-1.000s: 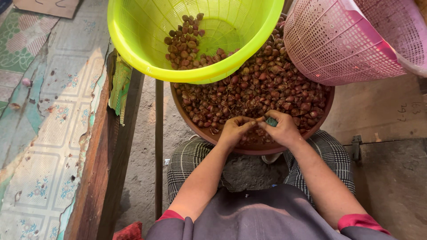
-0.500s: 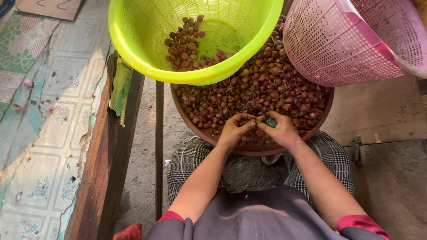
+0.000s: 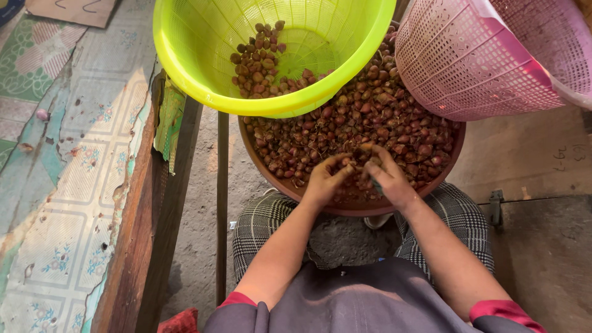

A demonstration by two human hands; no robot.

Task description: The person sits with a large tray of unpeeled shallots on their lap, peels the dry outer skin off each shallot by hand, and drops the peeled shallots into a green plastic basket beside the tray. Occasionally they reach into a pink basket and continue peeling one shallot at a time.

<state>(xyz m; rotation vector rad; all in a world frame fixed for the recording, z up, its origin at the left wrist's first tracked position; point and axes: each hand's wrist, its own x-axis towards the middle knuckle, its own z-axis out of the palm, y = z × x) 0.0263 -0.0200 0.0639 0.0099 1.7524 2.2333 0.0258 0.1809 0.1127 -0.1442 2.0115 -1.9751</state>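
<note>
Green plastic colander holding a few shallots overlaps a brown basin heaped with shallots. Left hand and right hand pinch one shallot together above the basin's near rim; a pink basket sits right.

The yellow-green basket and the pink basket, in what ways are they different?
The yellow-green basket faces up and holds some small reddish bulbs; the pink basket lies tipped, showing its outer wall, with no contents visible. The yellow-green basket sits left, the pink basket right. Both are perforated plastic and overlap the brown basin.
</note>
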